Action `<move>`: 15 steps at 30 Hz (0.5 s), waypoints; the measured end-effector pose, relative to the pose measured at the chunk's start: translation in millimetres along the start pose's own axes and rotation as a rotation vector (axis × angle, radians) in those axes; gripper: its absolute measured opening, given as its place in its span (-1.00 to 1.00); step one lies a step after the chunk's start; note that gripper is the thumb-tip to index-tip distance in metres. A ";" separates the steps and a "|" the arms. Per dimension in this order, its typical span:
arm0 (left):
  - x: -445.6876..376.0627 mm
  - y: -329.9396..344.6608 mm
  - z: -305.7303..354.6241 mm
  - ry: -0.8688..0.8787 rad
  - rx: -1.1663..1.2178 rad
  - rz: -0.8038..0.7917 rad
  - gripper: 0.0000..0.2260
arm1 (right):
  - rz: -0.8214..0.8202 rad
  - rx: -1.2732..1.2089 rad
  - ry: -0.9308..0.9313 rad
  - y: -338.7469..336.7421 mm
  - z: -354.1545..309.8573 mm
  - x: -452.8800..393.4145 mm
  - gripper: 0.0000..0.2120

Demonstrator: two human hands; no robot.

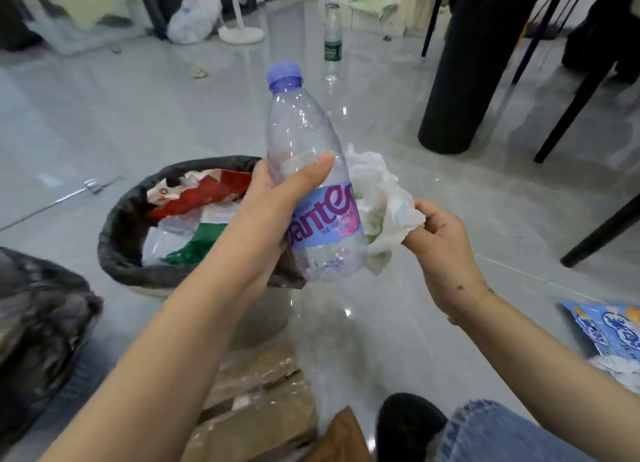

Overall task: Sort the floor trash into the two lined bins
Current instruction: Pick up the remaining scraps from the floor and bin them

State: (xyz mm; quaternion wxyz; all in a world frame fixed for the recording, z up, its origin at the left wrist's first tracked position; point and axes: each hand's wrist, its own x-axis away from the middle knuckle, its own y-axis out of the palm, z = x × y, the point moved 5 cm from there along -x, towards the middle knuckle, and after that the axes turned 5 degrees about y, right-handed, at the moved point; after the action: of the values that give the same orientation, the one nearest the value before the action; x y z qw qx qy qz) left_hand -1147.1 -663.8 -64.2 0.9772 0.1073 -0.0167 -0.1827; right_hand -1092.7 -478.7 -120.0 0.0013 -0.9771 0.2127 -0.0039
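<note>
Stood nearest, a black-lined bin (121,219), part full of wrappers. Above its right rim, gripped a clear bottle (304,157) upright in the left hand (273,198); pinched a crumpled tissue (384,198) in the right hand (440,233). Best dropped separately, bottle over that bin. Read roughly "ante" on the label.

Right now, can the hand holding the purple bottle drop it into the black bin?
Probably yes. The left hand holds the bottle right beside the black-lined bin, whose top is open. Wrappers lie inside, but nothing covers the opening.
</note>
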 end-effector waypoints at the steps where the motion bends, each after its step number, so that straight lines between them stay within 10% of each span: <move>1: -0.3 -15.2 11.8 0.030 -0.013 0.039 -0.38 | -0.017 -0.015 -0.034 12.5 -10.1 -3.1 -0.81; 15: -1.3 -127.1 58.3 0.183 -0.531 0.260 -0.43 | -0.480 0.621 -0.499 161.1 -44.7 -27.4 -0.94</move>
State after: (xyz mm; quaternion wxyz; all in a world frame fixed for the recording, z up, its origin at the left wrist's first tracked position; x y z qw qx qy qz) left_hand -1197.4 -790.9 -34.7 0.9836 -0.1390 0.1061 -0.0438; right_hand -1185.0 -613.8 -76.2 0.3439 -0.9232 -0.0377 0.1675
